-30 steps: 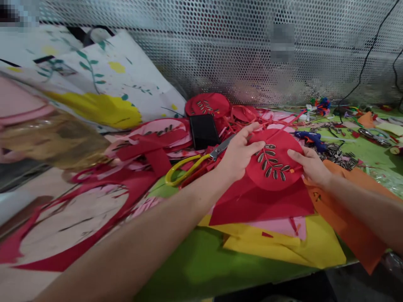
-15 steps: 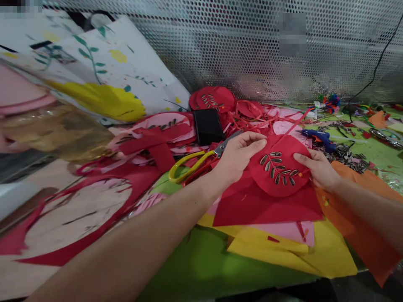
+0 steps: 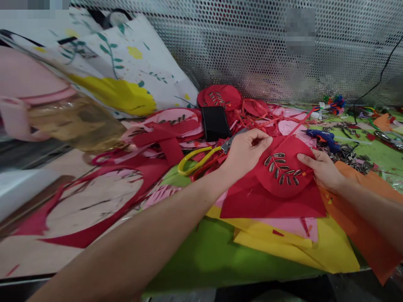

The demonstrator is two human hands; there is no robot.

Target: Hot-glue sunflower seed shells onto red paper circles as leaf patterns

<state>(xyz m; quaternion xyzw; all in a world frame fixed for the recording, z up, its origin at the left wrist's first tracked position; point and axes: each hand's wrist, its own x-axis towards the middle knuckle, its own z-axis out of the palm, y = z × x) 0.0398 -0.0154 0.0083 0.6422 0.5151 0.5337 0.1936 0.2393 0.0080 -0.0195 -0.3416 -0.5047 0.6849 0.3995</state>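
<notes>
My right hand [image 3: 323, 167] grips the right edge of a red paper disc [image 3: 275, 186], thumb on top. Striped sunflower seeds [image 3: 281, 170] lie on the disc in a leafy branch pattern, with a small orange bit near its right end. At the disc's upper left, my left hand [image 3: 250, 147] is closed in a pinch; what sits between its fingertips is too small to make out. A thin red strip [image 3: 297, 128] slants up from the disc's top. Under the disc lies a red sheet [image 3: 242, 203]. Yellow-handled scissors [image 3: 197, 161] lie beside my left wrist.
A blue glue gun [image 3: 325, 138] lies beyond my right hand, near a pile of loose seeds [image 3: 355, 157]. A black phone [image 3: 215, 123] and more decorated red discs [image 3: 222, 94] are behind. At left stand a pink-lidded jug [image 3: 78, 121] and a patterned bag [image 3: 126, 63].
The view has shifted slightly, so most things appear farther right. Both hands keep nearly the same pose at the disc, the right one still gripping its edge.
</notes>
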